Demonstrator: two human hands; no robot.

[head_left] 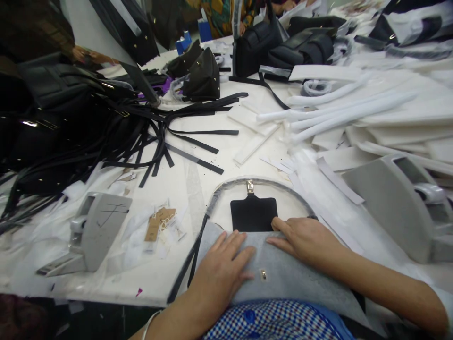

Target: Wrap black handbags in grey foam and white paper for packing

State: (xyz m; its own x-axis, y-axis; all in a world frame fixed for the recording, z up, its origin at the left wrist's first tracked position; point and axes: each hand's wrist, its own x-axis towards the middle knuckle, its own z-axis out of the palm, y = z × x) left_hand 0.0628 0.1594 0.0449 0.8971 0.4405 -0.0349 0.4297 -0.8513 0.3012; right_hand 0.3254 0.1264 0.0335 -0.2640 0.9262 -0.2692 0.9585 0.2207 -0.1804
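A grey sheet [283, 264] with a small metal fitting [264, 275] lies at the front edge of the table. My left hand [226, 262] rests on its left part, fingers spread. At the sheet's upper edge is my right hand [300, 238], its index finger touching the corner of a black flap [254, 215] and its thumb on the sheet. The flap lies flat and carries a gold clasp [250, 187] on its narrow top. Around it arches a plastic-wrapped handle [215, 191]. Black straps [184, 269] run down the left side.
Grey tape dispensers stand left [102, 231] and right [396, 203]. Brown tags [159, 222] lie near the left one. Black straps [163, 127] and bags [201, 75] lie farther back, white strips [339, 113] at right. Other people's hands show across the table.
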